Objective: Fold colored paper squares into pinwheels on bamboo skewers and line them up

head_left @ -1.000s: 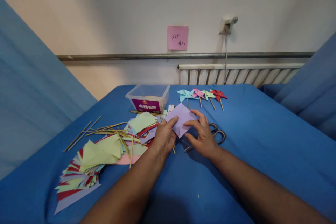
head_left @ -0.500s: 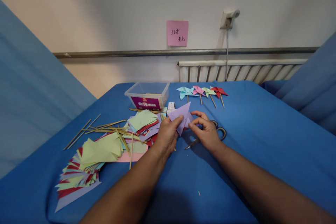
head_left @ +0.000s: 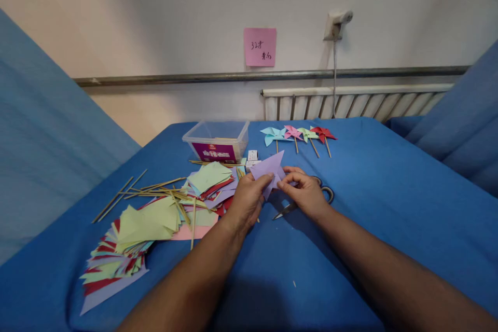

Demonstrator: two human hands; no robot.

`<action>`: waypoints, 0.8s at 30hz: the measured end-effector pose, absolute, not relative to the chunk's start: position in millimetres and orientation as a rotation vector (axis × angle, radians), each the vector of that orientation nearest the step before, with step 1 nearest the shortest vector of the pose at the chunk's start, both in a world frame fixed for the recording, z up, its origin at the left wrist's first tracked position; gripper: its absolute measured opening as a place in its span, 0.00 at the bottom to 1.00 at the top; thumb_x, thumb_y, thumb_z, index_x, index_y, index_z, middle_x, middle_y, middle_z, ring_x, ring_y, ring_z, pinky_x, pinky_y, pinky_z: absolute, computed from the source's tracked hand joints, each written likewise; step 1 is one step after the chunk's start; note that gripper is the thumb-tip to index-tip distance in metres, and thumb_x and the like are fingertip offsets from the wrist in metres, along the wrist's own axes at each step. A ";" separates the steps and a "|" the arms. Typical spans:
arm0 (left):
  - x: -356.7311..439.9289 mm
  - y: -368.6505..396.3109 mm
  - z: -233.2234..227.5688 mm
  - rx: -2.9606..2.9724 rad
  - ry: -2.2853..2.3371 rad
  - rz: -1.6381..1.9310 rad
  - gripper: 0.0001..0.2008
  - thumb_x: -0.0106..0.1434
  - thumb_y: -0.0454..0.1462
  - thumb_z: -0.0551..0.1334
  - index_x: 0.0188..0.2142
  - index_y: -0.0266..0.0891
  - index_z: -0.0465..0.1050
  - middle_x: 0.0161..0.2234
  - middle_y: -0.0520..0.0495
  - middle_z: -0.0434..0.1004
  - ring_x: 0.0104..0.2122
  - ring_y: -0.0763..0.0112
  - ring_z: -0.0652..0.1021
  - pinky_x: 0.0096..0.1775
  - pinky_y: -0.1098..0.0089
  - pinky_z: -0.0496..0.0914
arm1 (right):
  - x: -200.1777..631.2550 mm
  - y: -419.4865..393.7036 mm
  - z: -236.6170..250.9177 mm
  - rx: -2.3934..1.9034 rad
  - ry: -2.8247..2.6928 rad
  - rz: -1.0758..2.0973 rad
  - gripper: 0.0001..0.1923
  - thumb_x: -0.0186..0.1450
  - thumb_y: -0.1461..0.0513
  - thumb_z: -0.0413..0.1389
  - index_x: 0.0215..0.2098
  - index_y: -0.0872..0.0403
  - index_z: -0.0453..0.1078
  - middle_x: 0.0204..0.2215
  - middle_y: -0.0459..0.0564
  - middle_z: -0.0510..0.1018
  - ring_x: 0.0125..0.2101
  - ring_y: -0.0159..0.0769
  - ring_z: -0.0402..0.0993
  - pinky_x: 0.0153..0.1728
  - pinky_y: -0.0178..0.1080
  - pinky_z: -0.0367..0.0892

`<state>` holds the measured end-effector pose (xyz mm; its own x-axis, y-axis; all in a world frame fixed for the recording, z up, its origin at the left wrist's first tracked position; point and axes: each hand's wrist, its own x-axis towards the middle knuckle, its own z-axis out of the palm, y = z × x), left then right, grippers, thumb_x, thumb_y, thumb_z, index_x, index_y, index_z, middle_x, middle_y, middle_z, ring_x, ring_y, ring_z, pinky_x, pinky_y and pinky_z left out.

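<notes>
Both hands pinching lilac paper (head_left: 267,168), left hand (head_left: 245,202), right hand (head_left: 305,194) (wrists angled inward)

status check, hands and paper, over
Left hand and right hand both pinching folded lilac paper sheet. Held above blue cloth. Metal scissors lying under right hand.

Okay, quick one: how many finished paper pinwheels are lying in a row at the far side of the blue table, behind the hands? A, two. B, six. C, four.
C: four pinwheels lie side by side on sticks, light blue, pink, green and red, beyond the purple paper that both hands hold.
</notes>
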<state>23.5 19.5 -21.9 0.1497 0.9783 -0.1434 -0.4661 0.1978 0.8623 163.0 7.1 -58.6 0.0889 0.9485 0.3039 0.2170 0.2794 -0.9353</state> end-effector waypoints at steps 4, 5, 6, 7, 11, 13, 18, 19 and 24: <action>22.4 19.5 -20.9 0.793 0.852 1.156 0.17 0.46 0.34 0.71 0.38 0.30 0.77 0.34 0.41 0.81 0.32 0.65 0.79 0.39 0.67 0.71 | 166.1 6.7 -55.9 -1.180 -1.431 0.788 0.10 0.56 0.55 0.62 0.24 0.53 0.74 0.45 0.56 0.75 0.50 0.45 0.70 0.45 0.43 0.65; 22.2 19.5 -20.7 0.801 0.860 1.144 0.17 0.47 0.34 0.70 0.38 0.30 0.77 0.33 0.41 0.81 0.32 0.65 0.79 0.39 0.67 0.71 | 166.7 6.7 -55.7 -1.183 -1.435 0.795 0.10 0.56 0.55 0.62 0.24 0.53 0.74 0.46 0.56 0.74 0.50 0.45 0.70 0.45 0.43 0.65; 22.0 19.5 -20.5 0.810 0.871 1.132 0.17 0.47 0.34 0.70 0.38 0.30 0.78 0.33 0.41 0.81 0.32 0.65 0.79 0.38 0.67 0.71 | 167.3 6.8 -55.6 -1.185 -1.438 0.806 0.10 0.56 0.55 0.62 0.24 0.53 0.74 0.46 0.55 0.74 0.50 0.45 0.70 0.45 0.44 0.65; 21.9 19.5 -20.4 0.818 0.880 1.120 0.16 0.47 0.34 0.70 0.38 0.30 0.78 0.33 0.41 0.81 0.32 0.65 0.79 0.38 0.67 0.71 | 167.9 7.0 -55.7 -1.183 -1.441 0.820 0.10 0.55 0.55 0.62 0.23 0.52 0.74 0.46 0.55 0.74 0.50 0.45 0.70 0.46 0.44 0.66; 21.4 19.9 -20.5 0.852 0.895 1.080 0.16 0.47 0.34 0.69 0.37 0.31 0.78 0.33 0.41 0.81 0.32 0.65 0.78 0.40 0.67 0.71 | 169.9 8.6 -55.5 -1.153 -1.442 0.874 0.09 0.55 0.56 0.62 0.22 0.52 0.73 0.44 0.54 0.74 0.50 0.45 0.70 0.46 0.45 0.66; 21.1 20.1 -20.6 0.865 0.903 1.059 0.16 0.46 0.33 0.69 0.36 0.31 0.77 0.33 0.41 0.81 0.32 0.65 0.78 0.39 0.66 0.71 | 170.6 9.3 -55.0 -1.143 -1.444 0.878 0.09 0.55 0.56 0.61 0.21 0.52 0.72 0.42 0.53 0.75 0.51 0.45 0.70 0.47 0.45 0.66; 20.3 20.0 -20.4 0.895 0.918 1.031 0.16 0.44 0.31 0.68 0.36 0.32 0.78 0.33 0.42 0.81 0.33 0.65 0.78 0.40 0.67 0.71 | 171.3 10.1 -54.9 -1.158 -1.433 0.883 0.10 0.54 0.56 0.61 0.21 0.52 0.71 0.40 0.53 0.75 0.50 0.45 0.71 0.46 0.45 0.67; 20.1 20.1 -20.5 0.902 0.917 1.027 0.16 0.44 0.31 0.68 0.36 0.32 0.78 0.33 0.42 0.81 0.33 0.64 0.78 0.40 0.66 0.71 | 171.4 10.3 -55.2 -1.162 -1.433 0.883 0.09 0.54 0.56 0.61 0.21 0.52 0.71 0.40 0.53 0.75 0.49 0.45 0.71 0.46 0.45 0.67; 18.9 21.2 -22.8 0.938 0.923 1.013 0.18 0.44 0.32 0.68 0.38 0.31 0.78 0.32 0.41 0.81 0.33 0.64 0.78 0.39 0.66 0.70 | 172.2 11.4 -57.5 -1.169 -1.464 0.879 0.09 0.54 0.57 0.61 0.20 0.51 0.71 0.38 0.52 0.77 0.50 0.45 0.71 0.48 0.45 0.65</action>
<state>18.9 21.2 -22.8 0.2579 0.9497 -0.1778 -0.2655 0.2466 0.9320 172.2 11.4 -57.5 -0.0060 0.9637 0.2669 0.2176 0.2617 -0.9403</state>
